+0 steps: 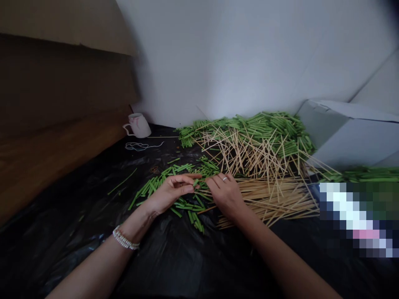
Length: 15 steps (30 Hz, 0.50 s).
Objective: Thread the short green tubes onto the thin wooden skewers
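My left hand pinches a short cut green stalk between thumb and fingers, above a loose heap of similar cut stalks. Just to its right, my right hand is closed with its fingers curled down; whatever its fingertips grip is hidden. Beside and partly under that hand lies a bundle of thin wooden skewers, pointing roughly left to right. Behind it, more skewers stick out toward me from a big pile of green stalk pieces.
Black plastic sheeting covers the work surface. At the back left stand a white mug and a tangle of pale string. A cardboard box fills the left side; a white box is on the right. More green stalks lie before it.
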Motion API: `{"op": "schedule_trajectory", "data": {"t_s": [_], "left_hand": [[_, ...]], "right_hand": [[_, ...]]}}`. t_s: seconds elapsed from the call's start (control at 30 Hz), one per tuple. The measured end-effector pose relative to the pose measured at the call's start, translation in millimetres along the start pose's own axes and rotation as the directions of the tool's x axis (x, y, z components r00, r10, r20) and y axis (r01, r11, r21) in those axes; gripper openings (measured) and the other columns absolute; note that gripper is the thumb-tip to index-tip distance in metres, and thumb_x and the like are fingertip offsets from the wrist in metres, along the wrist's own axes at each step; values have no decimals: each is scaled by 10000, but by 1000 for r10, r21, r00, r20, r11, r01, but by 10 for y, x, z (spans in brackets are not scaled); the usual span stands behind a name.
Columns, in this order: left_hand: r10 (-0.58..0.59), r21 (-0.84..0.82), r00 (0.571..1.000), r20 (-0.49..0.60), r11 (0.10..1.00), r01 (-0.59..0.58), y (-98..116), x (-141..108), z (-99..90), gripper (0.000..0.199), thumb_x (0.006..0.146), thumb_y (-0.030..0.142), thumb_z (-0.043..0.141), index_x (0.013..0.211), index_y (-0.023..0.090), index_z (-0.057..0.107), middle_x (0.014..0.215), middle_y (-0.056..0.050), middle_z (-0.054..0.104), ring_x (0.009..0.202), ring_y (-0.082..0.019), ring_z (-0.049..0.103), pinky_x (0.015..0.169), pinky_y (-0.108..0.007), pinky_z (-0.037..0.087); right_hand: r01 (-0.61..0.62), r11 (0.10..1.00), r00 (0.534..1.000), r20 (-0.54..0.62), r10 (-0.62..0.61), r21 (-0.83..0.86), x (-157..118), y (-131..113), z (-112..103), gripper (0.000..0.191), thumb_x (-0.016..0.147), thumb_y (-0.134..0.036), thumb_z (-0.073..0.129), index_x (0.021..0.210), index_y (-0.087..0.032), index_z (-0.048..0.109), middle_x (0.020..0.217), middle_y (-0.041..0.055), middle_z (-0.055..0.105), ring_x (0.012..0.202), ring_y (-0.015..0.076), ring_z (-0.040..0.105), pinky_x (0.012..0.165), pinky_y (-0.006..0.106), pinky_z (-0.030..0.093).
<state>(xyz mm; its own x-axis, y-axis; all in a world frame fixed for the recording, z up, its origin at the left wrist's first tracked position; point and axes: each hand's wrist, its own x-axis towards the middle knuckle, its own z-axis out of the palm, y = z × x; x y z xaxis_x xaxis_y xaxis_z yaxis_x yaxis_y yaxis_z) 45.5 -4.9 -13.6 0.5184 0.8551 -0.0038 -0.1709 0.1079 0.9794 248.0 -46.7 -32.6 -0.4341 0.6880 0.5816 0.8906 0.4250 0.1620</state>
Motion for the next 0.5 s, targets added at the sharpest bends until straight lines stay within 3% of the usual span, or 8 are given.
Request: {"op": "schedule_trajectory", "data": {"t_s": [0.2,0.4,0.5], "left_hand": [[-12,-140,992,-124,990,-6,-44,45,-21,227,627,229,836,818,153,740,930,-79,745,876,-193,686,867,-327,509],[92,-295,929,-358,933,-206,182,91,-278,178,630,193,831,760,151,719,797,-20,708,704,-84,624,686,-183,505],[78,-379,898,-433,888,-260,261,111,-412,184,647,176,815,796,160,709,786,0,687,683,-65,603,655,-162,499]], "right_hand": [[-26,1000,999,42,26,0,2,29,-15,232,941,-167,424,1034,-153,636,877,64,645,857,193,488,799,329,290],[-178,983,975,127,184,-51,-91,300,19,227,871,-107,475,1007,-158,649,870,57,648,859,193,501,787,325,282],[-220,975,965,133,224,-41,-122,361,-23,249,891,-133,451,1035,-158,653,882,59,664,867,192,536,788,318,305]]}}
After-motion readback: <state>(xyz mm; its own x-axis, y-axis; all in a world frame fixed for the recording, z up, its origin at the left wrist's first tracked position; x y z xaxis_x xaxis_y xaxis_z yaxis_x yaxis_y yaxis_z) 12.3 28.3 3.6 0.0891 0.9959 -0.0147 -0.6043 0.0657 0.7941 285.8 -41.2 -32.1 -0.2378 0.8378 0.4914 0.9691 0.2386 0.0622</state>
